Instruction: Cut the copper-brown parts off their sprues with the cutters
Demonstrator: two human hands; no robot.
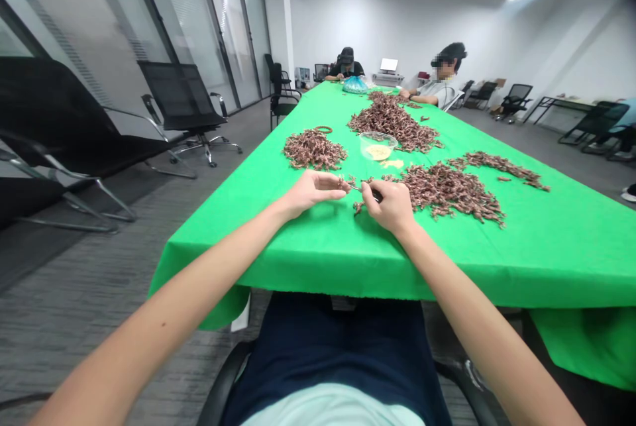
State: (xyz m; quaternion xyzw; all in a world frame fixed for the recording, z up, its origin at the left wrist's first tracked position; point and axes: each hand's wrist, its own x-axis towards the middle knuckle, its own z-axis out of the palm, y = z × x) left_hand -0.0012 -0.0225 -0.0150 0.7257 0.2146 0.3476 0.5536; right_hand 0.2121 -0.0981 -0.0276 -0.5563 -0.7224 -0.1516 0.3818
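Left hand (312, 191) pinches a small brown twiggy piece (344, 182) at its fingertips, almost meeting the right hand (390, 206), which clasps a thin dark item (376, 195) too small to name. Across the green-covered bench (556, 247), from left to right, lie a brown heap (313, 150), a clear bowl (377, 146) of yellow material, a farther heap (392, 122), and the largest heap (447, 193); much material remains piled, and no finished batch can be told apart.

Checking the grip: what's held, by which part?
The left hand pinches a small brown piece at its end; the right hand grips a dark item, part unclear.
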